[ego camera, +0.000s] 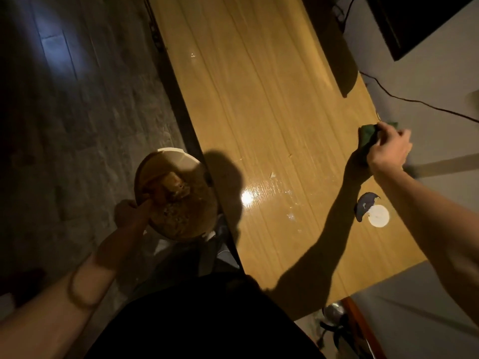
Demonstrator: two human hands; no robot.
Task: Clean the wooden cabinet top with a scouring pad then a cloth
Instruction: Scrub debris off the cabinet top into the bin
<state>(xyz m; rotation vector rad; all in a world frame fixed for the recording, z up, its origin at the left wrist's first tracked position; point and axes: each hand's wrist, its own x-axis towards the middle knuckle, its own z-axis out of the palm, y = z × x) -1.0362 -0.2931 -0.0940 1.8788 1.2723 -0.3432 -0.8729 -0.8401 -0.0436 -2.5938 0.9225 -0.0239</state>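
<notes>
Nearest, the left hand [129, 212] grips the rim of a round bowl [176, 200] beside the bench [259, 112]. Farther off, the right hand [388, 149] clutches the green scouring pad [366, 137] at the bench's far edge.

cabinet top [261, 104]: glossy wood, wet sheen | scouring pad [366, 137]: matt green fibre

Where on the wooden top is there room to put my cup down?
The long middle of the wooden cabinet top is bare, between the dark front edge and the wall. It is crowded near the right hand gripping the green scouring pad, and by the white disc.
</notes>
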